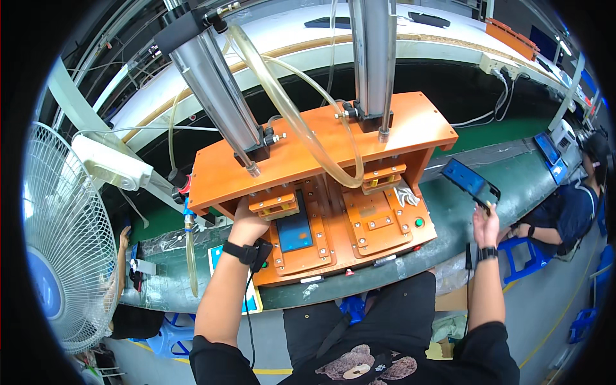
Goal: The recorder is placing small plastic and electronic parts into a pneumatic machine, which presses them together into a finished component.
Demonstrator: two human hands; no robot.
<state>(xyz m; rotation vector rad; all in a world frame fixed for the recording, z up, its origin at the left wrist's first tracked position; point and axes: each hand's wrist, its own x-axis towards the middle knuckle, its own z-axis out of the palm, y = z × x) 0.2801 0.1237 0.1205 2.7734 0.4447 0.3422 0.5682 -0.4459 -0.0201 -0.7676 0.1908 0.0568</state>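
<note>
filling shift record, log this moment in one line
left hand: inside orange press, partly hidden | right hand: holding phone-like device | blue panel: in left fixture

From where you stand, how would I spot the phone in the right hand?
Find the big orange press. To its right, the right hand grips the phone by its near end. It is black-edged with a blue face and, unlike the blue panel lying in the press, is held in the hand.

Right fingers (479,212) bent, forearms (221,295) apart
</note>
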